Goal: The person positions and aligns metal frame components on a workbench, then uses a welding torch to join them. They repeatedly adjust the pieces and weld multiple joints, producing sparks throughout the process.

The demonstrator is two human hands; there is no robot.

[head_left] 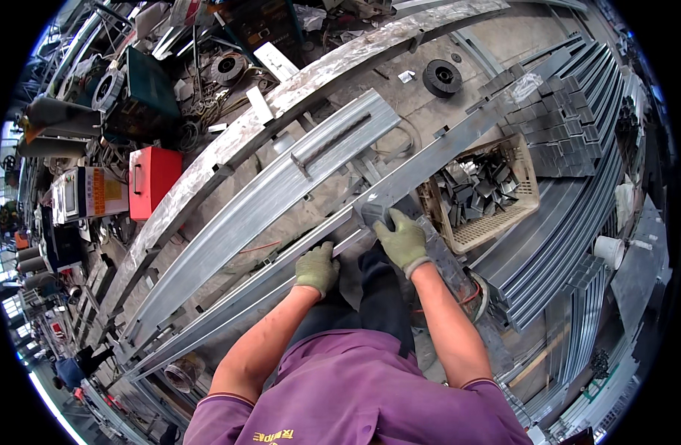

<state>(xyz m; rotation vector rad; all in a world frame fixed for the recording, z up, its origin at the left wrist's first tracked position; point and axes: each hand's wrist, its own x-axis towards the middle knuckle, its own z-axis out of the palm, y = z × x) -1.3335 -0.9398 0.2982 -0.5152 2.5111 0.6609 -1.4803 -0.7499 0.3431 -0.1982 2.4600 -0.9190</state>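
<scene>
Both my hands wear greenish work gloves. My left hand (317, 267) is closed at the near edge of a long galvanized steel channel (270, 278), its fingers curled over the metal. At the channel's right end, my right hand (401, 241) grips a small grey metal plate (373, 213) between thumb and fingers. That plate sits where the channel meets a long flat steel beam (429, 165) running up to the right. Beyond my hands, a wide steel channel (262, 204) lies on supports, with a hammer-like metal tool (331, 141) resting on it.
To the right stands a cream plastic crate (532, 194) of small metal pieces, beside stacked steel profiles (556, 230). A curved beam (229, 144) crosses the far side. A black wire spool (442, 78), a red box (153, 182) and a green machine (144, 93) stand farther off.
</scene>
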